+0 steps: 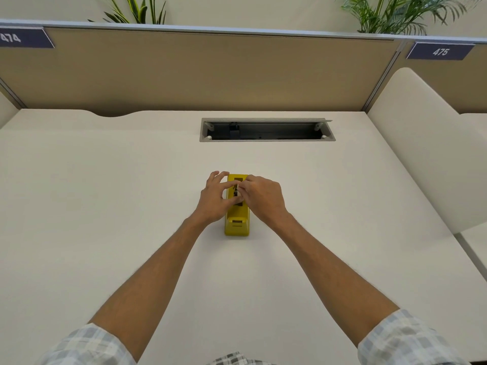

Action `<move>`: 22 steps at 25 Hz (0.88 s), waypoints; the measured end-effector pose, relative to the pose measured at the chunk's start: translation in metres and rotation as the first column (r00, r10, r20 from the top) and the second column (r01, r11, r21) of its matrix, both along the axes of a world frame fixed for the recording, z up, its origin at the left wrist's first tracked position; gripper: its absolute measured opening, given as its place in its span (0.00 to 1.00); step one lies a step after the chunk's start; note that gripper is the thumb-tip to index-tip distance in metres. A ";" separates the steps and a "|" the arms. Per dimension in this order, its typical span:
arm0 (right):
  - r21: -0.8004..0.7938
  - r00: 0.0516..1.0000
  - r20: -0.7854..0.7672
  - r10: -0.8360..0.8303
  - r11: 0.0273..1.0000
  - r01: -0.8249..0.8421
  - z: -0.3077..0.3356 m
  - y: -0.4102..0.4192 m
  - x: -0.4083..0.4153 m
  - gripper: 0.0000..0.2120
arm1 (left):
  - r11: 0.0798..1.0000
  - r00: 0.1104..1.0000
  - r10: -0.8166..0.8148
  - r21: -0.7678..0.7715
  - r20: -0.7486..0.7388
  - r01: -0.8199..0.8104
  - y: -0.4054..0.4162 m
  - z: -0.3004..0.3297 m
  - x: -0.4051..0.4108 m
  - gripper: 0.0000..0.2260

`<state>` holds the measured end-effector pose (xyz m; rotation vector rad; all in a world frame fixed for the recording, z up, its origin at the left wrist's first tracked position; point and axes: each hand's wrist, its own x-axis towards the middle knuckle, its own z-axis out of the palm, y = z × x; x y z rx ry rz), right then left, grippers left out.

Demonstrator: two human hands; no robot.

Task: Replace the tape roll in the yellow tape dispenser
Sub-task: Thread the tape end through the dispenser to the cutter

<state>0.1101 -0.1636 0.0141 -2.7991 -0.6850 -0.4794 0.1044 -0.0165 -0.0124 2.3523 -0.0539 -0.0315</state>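
The yellow tape dispenser (237, 222) stands on the white desk (105, 206), its long axis pointing away from me and its cutter end nearest to me. My left hand (214, 197) rests against its left side with thumb and fingers reaching over the top slot. My right hand (263, 197) comes in from the right, fingertips pinched over the same slot. A small dark part (235, 192) shows between the fingers inside the slot. The tape roll itself is hidden by my hands, so I cannot tell what either hand grips.
An open cable tray (266, 129) is cut into the desk behind the dispenser. A tan partition (210, 72) closes off the back. A white side panel (421, 143) rises on the right. Plants stand behind the partition.
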 end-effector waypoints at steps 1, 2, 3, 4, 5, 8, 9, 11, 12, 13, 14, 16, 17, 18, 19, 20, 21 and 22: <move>-0.007 1.000 0.011 0.005 1.000 -0.005 0.000 0.000 0.000 0.06 | 1.000 1.000 -0.001 0.005 0.003 0.001 0.000 -0.001 0.000 0.21; -0.013 1.000 0.016 0.008 1.000 -0.007 -0.001 0.001 0.000 0.07 | 1.000 1.000 -0.003 0.010 0.006 0.002 0.000 -0.001 0.000 0.21; -0.014 1.000 0.017 0.008 1.000 -0.008 -0.002 0.001 -0.001 0.07 | 1.000 1.000 -0.002 0.012 0.007 0.001 0.000 -0.002 0.001 0.20; -0.013 1.000 0.015 0.007 1.000 -0.006 -0.002 0.001 -0.001 0.07 | 1.000 1.000 0.001 0.013 0.008 -0.002 0.000 -0.003 0.000 0.21; -0.014 1.000 0.013 0.005 1.000 -0.004 -0.002 0.001 -0.001 0.06 | 1.000 1.000 0.007 0.012 0.008 -0.007 0.000 -0.003 0.000 0.21; -0.015 1.000 0.010 -0.001 1.000 0.001 -0.001 0.001 -0.001 0.05 | 1.000 1.000 0.016 0.010 0.008 -0.016 -0.001 -0.003 -0.001 0.21; -0.014 1.000 0.009 0.001 1.000 -0.001 -0.001 0.001 -0.001 0.05 | 1.000 1.000 0.016 0.012 0.007 -0.016 -0.001 -0.003 -0.001 0.21; -0.007 1.000 -0.014 -0.009 1.000 0.009 -0.001 0.002 -0.001 0.07 | 1.000 1.000 0.011 0.021 0.011 -0.011 -0.001 -0.003 -0.001 0.21; 0.013 0.998 -0.052 -0.031 0.999 0.031 -0.001 0.003 -0.001 0.08 | 1.000 1.000 0.010 0.027 0.015 -0.010 -0.001 -0.003 -0.001 0.21; 0.049 0.993 -0.100 -0.058 0.997 0.063 -0.002 0.004 -0.001 0.10 | 0.999 1.000 0.010 0.030 0.020 -0.011 -0.001 -0.003 -0.001 0.21; 0.091 0.985 -0.147 -0.085 0.991 0.099 -0.002 0.004 0.000 0.11 | 1.000 1.000 0.009 0.029 0.024 -0.010 -0.001 -0.003 -0.001 0.21; 0.155 0.969 -0.216 -0.116 0.976 0.151 -0.004 0.004 0.000 0.13 | 1.000 1.000 0.006 0.011 0.030 -0.006 0.000 -0.004 -0.002 0.21; 0.182 0.963 -0.244 -0.118 0.969 0.165 -0.005 0.003 0.001 0.13 | 1.000 1.000 0.003 0.002 0.031 -0.003 0.000 -0.004 -0.003 0.21; 0.209 0.956 -0.268 -0.116 0.962 0.175 -0.006 0.002 0.001 0.13 | 1.000 0.999 0.000 -0.005 0.032 0.000 0.000 -0.004 -0.003 0.21; 0.234 0.951 -0.289 -0.114 0.954 0.186 -0.006 0.001 0.002 0.13 | 1.000 0.999 0.000 -0.010 0.034 0.000 0.000 -0.005 -0.003 0.21; 0.252 0.946 -0.304 -0.115 0.947 0.197 -0.008 0.000 0.003 0.12 | 1.000 0.999 0.002 -0.012 0.037 -0.001 0.000 -0.005 -0.003 0.21; 0.264 0.941 -0.316 -0.120 0.942 0.208 -0.009 0.000 0.003 0.12 | 1.000 0.999 0.005 -0.013 0.039 -0.004 0.000 -0.005 -0.004 0.21; 0.270 0.938 -0.324 -0.125 0.938 0.218 -0.010 -0.001 0.004 0.12 | 1.000 0.999 0.009 -0.014 0.039 -0.008 0.000 -0.005 -0.004 0.21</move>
